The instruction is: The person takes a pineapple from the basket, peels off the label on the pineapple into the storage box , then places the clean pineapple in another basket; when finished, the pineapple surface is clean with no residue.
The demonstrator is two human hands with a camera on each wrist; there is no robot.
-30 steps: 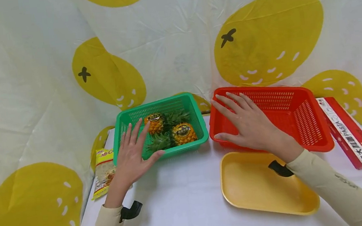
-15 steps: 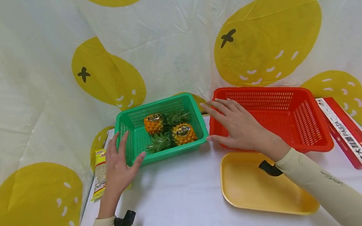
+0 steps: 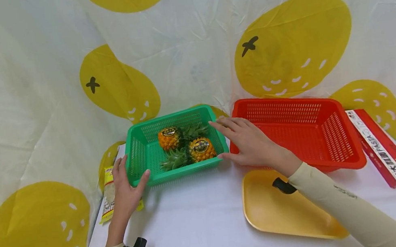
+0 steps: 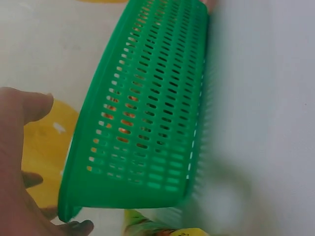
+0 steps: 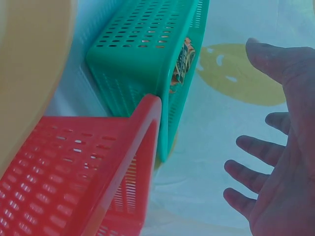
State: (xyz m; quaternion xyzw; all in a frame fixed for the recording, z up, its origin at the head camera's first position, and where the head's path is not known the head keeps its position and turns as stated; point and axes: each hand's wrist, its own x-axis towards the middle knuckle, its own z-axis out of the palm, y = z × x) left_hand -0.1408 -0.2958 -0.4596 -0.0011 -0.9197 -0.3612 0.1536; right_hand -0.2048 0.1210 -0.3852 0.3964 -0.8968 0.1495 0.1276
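Since a second ago I note both hands have slid left: the left hand has left the inside of the green basket for its near left corner, and the right hand has come off the red basket toward the green one's right wall.

Left hand: thumb along the near front rim, fingers up the outer left wall, loosely spread. From the head view I cannot tell whether it truly grips or only touches. The left wrist view shows the palm close beside the basket's corner.

Right hand: fingers straight and spread, holding nothing, hovering at the gap between the two baskets, fingertips over the green basket's right rim. The right wrist view shows the open palm apart from both basket walls.

Count, left to right: one noodle packet, partly behind the left hand; one green basket; two pineapples; one yellow tray; one red basket; one pasta box.

Containers: the green basket holds both pineapples, lying side by side with their leaves crossing. The red basket's visible floor shows nothing in it. The yellow tray lies in front of the red basket, under the right forearm. All stand on the white table.
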